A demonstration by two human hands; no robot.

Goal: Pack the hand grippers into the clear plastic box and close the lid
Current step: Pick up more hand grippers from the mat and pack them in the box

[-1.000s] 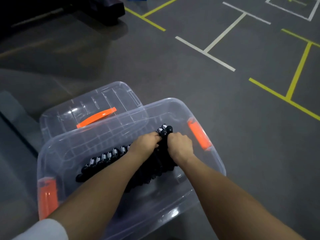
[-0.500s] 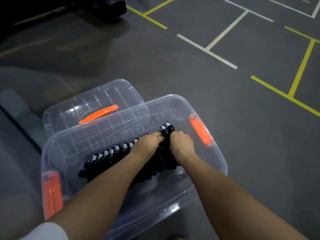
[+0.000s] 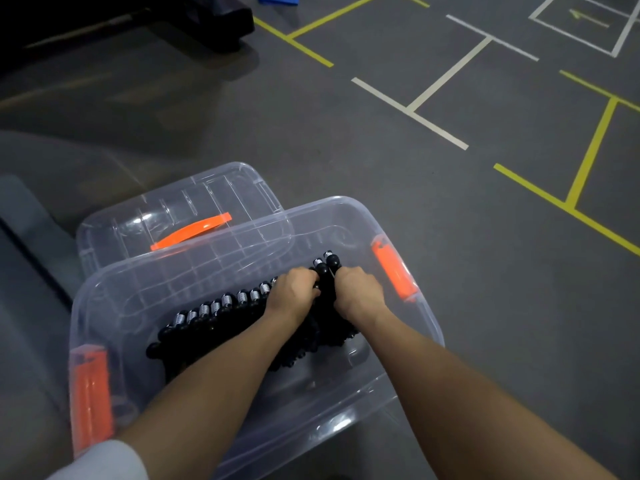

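A clear plastic box (image 3: 349, 209) with orange latches (image 3: 393, 268) stands open on the grey floor below me. A row of black hand grippers (image 3: 214, 313) with silver springs lies packed side by side inside it. Both hands reach into the box at the row's right end. My left hand (image 3: 294, 289) and my right hand (image 3: 358, 292) are each closed around the black handles of the last hand grippers, knuckles almost touching. The clear lid (image 3: 180, 202) with an orange handle (image 3: 190, 230) lies behind the box, partly under its far rim.
The grey floor (image 3: 450, 237) carries yellow and white tape lines to the right and far side. A dark machine base (image 3: 214, 19) sits at the top left. A grey raised edge (image 3: 27, 237) runs along the left of the box.
Both hands stay clamped on the end hand grippers in the box. The view has shifted slightly; the hands and box hold the same arrangement.
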